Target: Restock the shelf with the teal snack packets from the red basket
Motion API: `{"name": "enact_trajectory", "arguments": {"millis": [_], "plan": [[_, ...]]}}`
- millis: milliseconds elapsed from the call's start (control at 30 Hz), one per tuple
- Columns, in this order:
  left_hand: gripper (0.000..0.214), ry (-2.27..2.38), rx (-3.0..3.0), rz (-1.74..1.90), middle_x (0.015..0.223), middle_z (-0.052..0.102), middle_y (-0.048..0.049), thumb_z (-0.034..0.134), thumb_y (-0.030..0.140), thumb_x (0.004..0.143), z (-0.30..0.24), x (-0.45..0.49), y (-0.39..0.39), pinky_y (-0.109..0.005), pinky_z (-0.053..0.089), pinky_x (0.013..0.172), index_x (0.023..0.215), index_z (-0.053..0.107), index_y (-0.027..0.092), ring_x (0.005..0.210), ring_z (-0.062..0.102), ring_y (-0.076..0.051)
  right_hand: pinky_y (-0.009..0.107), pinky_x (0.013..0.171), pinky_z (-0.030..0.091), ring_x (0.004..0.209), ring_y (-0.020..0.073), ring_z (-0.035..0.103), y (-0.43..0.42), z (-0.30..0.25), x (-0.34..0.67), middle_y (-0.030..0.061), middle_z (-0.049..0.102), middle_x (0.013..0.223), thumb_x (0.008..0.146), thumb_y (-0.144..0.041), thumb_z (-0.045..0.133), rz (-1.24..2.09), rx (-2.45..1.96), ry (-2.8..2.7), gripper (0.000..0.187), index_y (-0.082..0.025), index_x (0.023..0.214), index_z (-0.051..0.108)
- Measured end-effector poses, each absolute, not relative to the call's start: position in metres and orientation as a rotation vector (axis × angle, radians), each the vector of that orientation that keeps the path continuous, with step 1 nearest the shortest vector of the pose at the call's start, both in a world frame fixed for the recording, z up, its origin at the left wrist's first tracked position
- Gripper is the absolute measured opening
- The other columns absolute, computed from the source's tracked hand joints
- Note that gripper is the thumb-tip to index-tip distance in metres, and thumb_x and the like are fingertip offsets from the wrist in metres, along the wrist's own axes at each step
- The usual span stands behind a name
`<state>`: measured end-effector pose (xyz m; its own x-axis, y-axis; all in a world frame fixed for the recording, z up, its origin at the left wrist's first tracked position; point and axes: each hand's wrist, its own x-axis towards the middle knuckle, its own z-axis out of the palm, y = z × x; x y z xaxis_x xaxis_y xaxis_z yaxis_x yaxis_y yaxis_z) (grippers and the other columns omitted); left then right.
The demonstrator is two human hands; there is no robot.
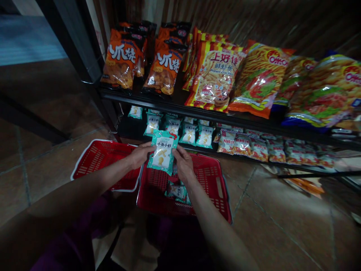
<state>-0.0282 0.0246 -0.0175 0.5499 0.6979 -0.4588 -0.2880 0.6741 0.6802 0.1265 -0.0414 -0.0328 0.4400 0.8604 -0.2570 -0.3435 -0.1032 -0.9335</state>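
Observation:
Both hands hold one teal and white snack packet [163,151] above a red plastic basket [210,177]. My left hand [140,154] grips the packet's left edge and my right hand [183,162] pinches its right edge. The packet faces me upright. More teal packets [177,191] lie inside the basket below it.
A second red basket [100,158] sits to the left on the tiled floor. A low black shelf [175,105] holds rows of teal packets [172,126] and red-white packets [254,147]; the shelf above carries large orange and yellow snack bags [216,75]. Bare tiles stretch to the right.

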Motion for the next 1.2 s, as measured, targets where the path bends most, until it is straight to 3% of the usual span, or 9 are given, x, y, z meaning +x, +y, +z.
{"name": "enact_trajectory", "arguments": {"millis": [300, 500, 700, 900, 1200], "plan": [[0.032, 0.813, 0.687, 0.675, 0.091, 0.072, -0.0057, 0.079, 0.024, 0.063, -0.012, -0.033, 0.033, -0.028, 0.049, 0.076, 0.092, 0.070, 0.015, 0.079, 0.066, -0.016, 0.029, 0.068, 0.054, 0.070, 0.0149, 0.066, -0.041, -0.038, 0.133, -0.0025, 0.074, 0.085, 0.061, -0.038, 0.076, 1.117, -1.356, -0.477, 0.036, -0.024, 0.094, 0.071], [0.025, 0.852, 0.689, 0.756, 0.085, 0.071, -0.0055, 0.074, 0.014, 0.067, -0.010, -0.035, 0.044, -0.027, 0.048, 0.075, 0.091, 0.072, 0.015, 0.077, 0.064, -0.015, 0.033, 0.072, 0.052, 0.076, 0.0188, 0.065, -0.042, -0.041, 0.133, -0.0017, 0.074, 0.088, 0.062, -0.041, 0.074, 1.130, -1.436, -0.648, 0.035, -0.024, 0.092, 0.073], [0.014, 0.892, 0.842, 0.684, 0.075, 0.070, -0.0029, 0.075, 0.011, 0.065, -0.025, -0.039, 0.049, -0.027, 0.047, 0.071, 0.078, 0.073, 0.016, 0.067, 0.062, -0.013, 0.036, 0.076, 0.052, 0.082, 0.0217, 0.065, -0.044, -0.038, 0.132, -0.0016, 0.074, 0.091, 0.067, -0.044, 0.070, 1.172, -1.487, -0.878, 0.031, -0.025, 0.092, 0.074], [0.006, 0.944, 0.760, 0.683, 0.069, 0.069, -0.0026, 0.071, 0.011, 0.069, -0.026, -0.040, 0.051, -0.025, 0.048, 0.063, 0.073, 0.070, 0.015, 0.061, 0.060, -0.012, 0.034, 0.081, 0.051, 0.088, 0.0203, 0.065, -0.044, -0.040, 0.136, -0.0010, 0.073, 0.099, 0.071, -0.046, 0.068, 1.182, -1.469, -0.923, 0.035, -0.025, 0.099, 0.072], [0.009, 1.002, 0.619, 0.803, 0.072, 0.069, -0.0028, 0.070, 0.012, 0.071, -0.027, -0.049, 0.062, -0.024, 0.049, 0.059, 0.080, 0.068, 0.013, 0.061, 0.062, -0.013, 0.033, 0.080, 0.049, 0.083, 0.0178, 0.064, -0.045, -0.036, 0.149, 0.0013, 0.073, 0.092, 0.061, -0.045, 0.077, 1.188, -1.443, -0.816, 0.040, -0.022, 0.094, 0.072]]}}
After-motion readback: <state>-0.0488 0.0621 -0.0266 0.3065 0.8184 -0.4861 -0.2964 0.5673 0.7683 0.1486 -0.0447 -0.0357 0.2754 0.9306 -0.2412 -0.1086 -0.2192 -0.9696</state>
